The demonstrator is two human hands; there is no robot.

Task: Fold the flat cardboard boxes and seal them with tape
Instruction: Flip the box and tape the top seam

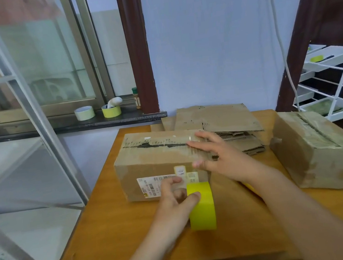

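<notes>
A folded cardboard box [149,165] with a white shipping label lies in the middle of the wooden table [118,233]; its top seam shows a torn dark gap. My right hand [219,154] lies flat on the box's top right end, fingers straight over the seam, thumb down the front face. My left hand [175,202] grips a yellow-green tape roll [201,207] held upright just in front of the box. A clear strip seems to run from the roll up to the box, faintly visible. A stack of flat cardboard boxes [226,123] lies behind.
A taped box [315,151] stands at the table's right edge. A white wire rack with trays [334,88] is at far right. On the window sill [68,126] sit two tape rolls [97,112] and a small jar [136,98]. A glass pane frame [35,116] leans at left.
</notes>
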